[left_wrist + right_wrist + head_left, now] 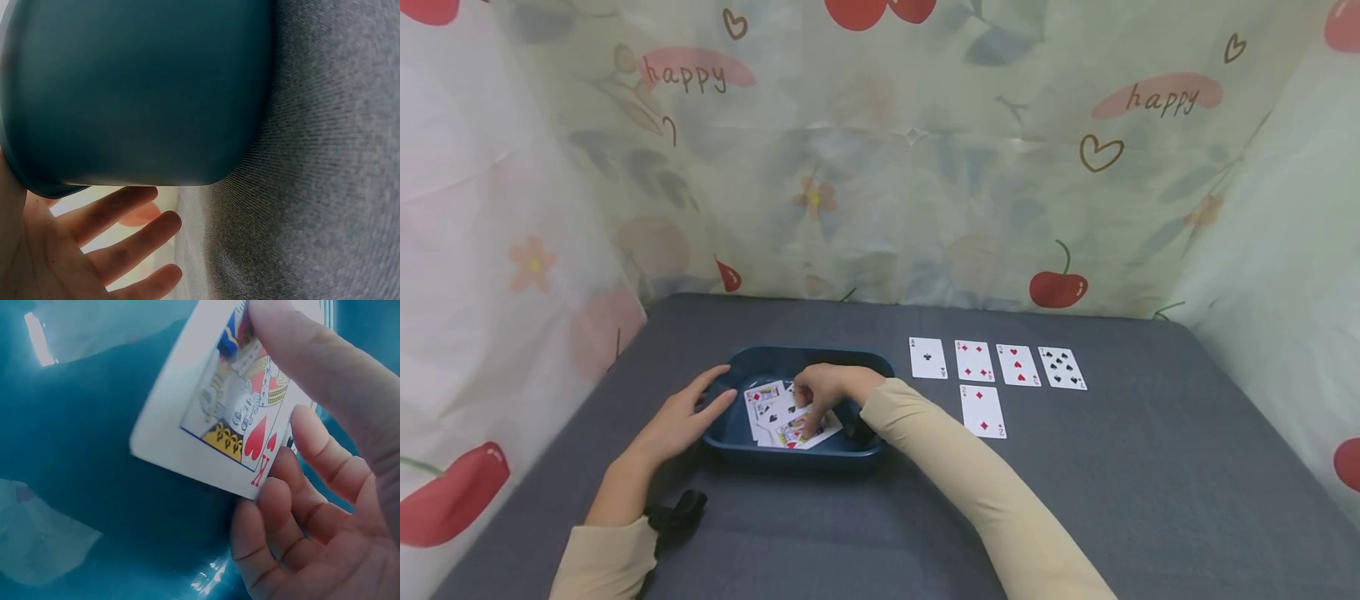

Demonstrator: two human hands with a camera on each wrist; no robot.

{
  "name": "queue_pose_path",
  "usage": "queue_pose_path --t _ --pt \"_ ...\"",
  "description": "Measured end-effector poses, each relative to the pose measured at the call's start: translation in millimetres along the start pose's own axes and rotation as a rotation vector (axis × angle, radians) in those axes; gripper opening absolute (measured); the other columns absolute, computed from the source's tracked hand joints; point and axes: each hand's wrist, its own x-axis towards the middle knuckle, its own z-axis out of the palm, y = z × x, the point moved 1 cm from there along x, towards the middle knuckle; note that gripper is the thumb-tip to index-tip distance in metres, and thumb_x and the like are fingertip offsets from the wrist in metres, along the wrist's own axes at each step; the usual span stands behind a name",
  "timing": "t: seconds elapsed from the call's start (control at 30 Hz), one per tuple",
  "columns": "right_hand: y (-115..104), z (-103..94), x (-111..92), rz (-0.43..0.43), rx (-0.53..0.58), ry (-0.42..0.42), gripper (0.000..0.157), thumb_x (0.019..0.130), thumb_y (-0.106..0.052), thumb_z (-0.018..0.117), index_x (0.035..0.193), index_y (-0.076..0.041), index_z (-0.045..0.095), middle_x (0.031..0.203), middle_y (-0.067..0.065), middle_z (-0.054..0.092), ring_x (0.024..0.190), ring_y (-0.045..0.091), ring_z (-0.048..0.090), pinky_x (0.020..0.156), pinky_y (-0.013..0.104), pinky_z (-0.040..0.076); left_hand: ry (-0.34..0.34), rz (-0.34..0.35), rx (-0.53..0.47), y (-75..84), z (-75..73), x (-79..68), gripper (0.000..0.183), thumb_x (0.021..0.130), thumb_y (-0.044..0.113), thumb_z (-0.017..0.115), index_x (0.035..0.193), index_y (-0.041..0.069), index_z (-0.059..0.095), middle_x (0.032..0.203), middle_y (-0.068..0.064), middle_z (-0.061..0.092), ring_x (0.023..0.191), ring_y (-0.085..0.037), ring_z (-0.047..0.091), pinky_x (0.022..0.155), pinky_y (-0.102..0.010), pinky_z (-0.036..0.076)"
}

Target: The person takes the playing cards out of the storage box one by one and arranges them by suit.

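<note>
A dark blue tray (797,452) stands on the table with several playing cards in it, among them a king of diamonds (763,390). My right hand (823,387) reaches into it and pinches a king of hearts (231,425), the thumb on the card's face and fingers beneath its edge. In the right wrist view that card is tilted up off the tray floor. My left hand (679,417) rests at the tray's left rim, thumb and forefinger over the edge. Its other fingers (134,250) stretch out, spread, beside the tray's outer wall.
Right of the tray lie an ace of clubs (927,357), a diamond card (974,361), a heart card (1018,365) and a spade card (1062,367) in a row, face up. Below them lies a two of diamonds (982,410). A printed curtain (910,208) hangs behind the grey table.
</note>
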Motion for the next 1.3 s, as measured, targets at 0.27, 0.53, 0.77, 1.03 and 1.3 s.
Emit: queue_pose_path --t 0.27,0.53,0.77,1.03,1.3 --pt "-0.6 -10.5 -6.4 -0.094 0.061 -0.012 0.013 0.081 -0.016 0.072 0.080 -0.008 0.061 0.072 -0.005 0.052 0.066 0.006 0.047 0.060 0.016 0.039 0.001 -0.010 0.006 -0.1 0.5 0.1 0.066 0.096 0.047 0.040 0.147 0.010 0.021 0.149 -0.030 0.024 0.128 -0.052 0.035 0.098 -0.065 0.035" --pt "-4.5 -23.5 -18.6 -0.133 0.190 0.032 0.007 0.086 -0.016 0.067 0.088 -0.010 0.062 0.081 -0.001 0.057 0.074 0.009 0.051 0.064 0.017 0.045 0.004 -0.012 -0.001 0.8 -0.1 -0.1 0.067 0.096 0.049 0.039 0.147 0.010 0.021 0.149 -0.030 0.024 0.128 -0.052 0.035 0.098 -0.065 0.035" --pt "-0.4 -35.8 -34.1 -0.201 0.271 0.129 0.016 0.087 -0.012 0.064 0.102 -0.006 0.062 0.091 0.006 0.064 0.079 0.010 0.057 0.071 0.019 0.049 -0.011 -0.018 -0.006 -0.1 0.5 0.8 0.067 0.096 0.049 0.039 0.148 0.011 0.020 0.149 -0.030 0.023 0.128 -0.052 0.034 0.097 -0.066 0.035" --pt "15.7 -45.7 -52.8 -0.195 0.372 0.243 0.022 0.088 -0.007 0.062 0.110 -0.006 0.060 0.098 0.009 0.061 0.086 0.013 0.056 0.075 0.019 0.049 -0.009 -0.022 0.007 0.4 0.6 0.6 0.069 0.095 0.052 0.038 0.148 0.011 0.021 0.149 -0.029 0.023 0.128 -0.052 0.035 0.097 -0.066 0.035" --pt "34.5 -51.4 -77.9 -0.132 0.459 0.340 0.025 0.088 -0.008 0.061 0.113 -0.005 0.059 0.111 0.012 0.061 0.097 0.020 0.061 0.081 0.026 0.053 0.003 -0.008 0.003 -0.5 1.3 0.6 0.066 0.096 0.048 0.040 0.147 0.011 0.022 0.149 -0.029 0.024 0.128 -0.051 0.036 0.097 -0.065 0.036"
